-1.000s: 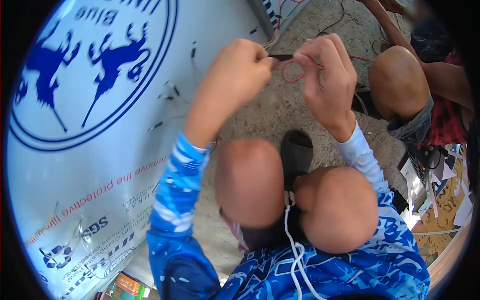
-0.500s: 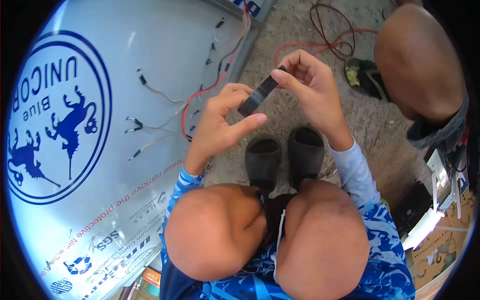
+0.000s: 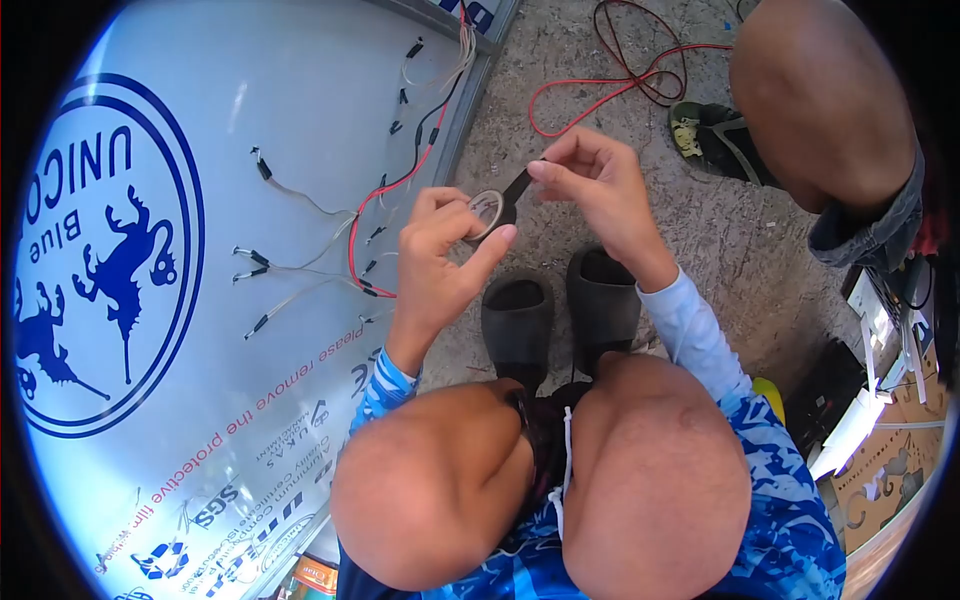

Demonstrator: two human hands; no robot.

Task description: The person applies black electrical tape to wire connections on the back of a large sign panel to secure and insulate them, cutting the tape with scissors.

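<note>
My left hand (image 3: 440, 250) holds a roll of black tape (image 3: 487, 214) by its ring, the open core facing up and to the left. A short black strip (image 3: 517, 186) stretches from the roll to my right hand (image 3: 590, 185), whose thumb and finger pinch its end. Both hands are above the ground, just beyond my dark slides (image 3: 517, 320). Left of my hands, red and black wires (image 3: 352, 235) with grey branches and black-wrapped ends lie on a large printed panel (image 3: 240, 200).
Another person's bent knee (image 3: 825, 100) and sandaled foot (image 3: 715, 140) are at the upper right. A red and dark cable (image 3: 570, 85) lies coiled on the rough ground (image 3: 740, 260). Cardboard (image 3: 885, 475) and white pieces (image 3: 850, 430) sit at the lower right.
The tape roll has turned so its open core shows, and the strip between my hands is now visible. The panel and ground have shifted slightly left in view.
</note>
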